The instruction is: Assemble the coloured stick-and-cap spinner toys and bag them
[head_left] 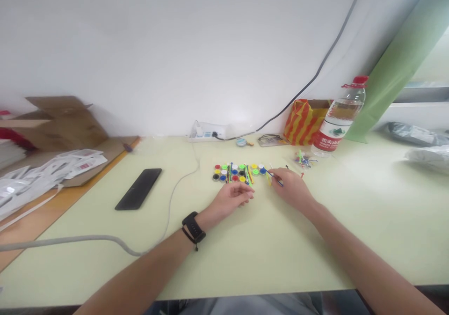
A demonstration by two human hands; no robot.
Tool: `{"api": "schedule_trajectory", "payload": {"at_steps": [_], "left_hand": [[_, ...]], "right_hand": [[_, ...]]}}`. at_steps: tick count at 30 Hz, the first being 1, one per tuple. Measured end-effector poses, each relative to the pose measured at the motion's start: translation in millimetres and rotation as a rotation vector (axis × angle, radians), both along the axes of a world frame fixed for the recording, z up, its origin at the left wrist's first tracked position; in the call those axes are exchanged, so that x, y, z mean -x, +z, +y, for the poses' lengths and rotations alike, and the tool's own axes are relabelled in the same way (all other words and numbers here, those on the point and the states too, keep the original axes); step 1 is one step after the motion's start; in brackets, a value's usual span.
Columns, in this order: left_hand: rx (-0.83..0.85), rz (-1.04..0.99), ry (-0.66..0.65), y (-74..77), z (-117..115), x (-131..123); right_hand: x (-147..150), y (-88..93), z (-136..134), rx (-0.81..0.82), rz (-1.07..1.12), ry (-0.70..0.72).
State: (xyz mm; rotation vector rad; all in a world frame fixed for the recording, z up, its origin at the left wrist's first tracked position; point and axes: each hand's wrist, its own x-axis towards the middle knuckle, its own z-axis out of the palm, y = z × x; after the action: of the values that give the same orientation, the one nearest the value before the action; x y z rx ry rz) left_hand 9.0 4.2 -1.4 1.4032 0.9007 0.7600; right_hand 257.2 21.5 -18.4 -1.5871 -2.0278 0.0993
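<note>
Rows of small round discs (pixel 235 172) in red, yellow, green, blue, white and black lie on the table, with thin coloured sticks (pixel 229 172) between the columns. My right hand (pixel 289 186) is just right of them, its fingers pinched on a thin blue stick (pixel 277 177). Close to those fingertips is a small yellow piece (pixel 268 178). My left hand (pixel 233 197) rests at the near edge of the discs, thumb and fingers curled together; nothing shows in them. Beyond my right hand lies a pile of small coloured pieces (pixel 303 158).
A water bottle (pixel 336 123) and a striped bag (pixel 304 120) stand at the back right. A power strip (pixel 207 131) is by the wall. Leftward are a black phone (pixel 138 189), a grey cable (pixel 115 240), a cardboard box (pixel 63 123) and white packets (pixel 66 165).
</note>
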Motion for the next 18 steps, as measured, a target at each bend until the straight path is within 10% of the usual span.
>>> {"api": "schedule_trajectory", "payload": {"at_steps": [18], "left_hand": [[0.013, 0.008, 0.001, -1.7, 0.8, -0.8]], "right_hand": [[0.0, 3.6, -1.4, 0.041, -0.102, -0.012]]}}
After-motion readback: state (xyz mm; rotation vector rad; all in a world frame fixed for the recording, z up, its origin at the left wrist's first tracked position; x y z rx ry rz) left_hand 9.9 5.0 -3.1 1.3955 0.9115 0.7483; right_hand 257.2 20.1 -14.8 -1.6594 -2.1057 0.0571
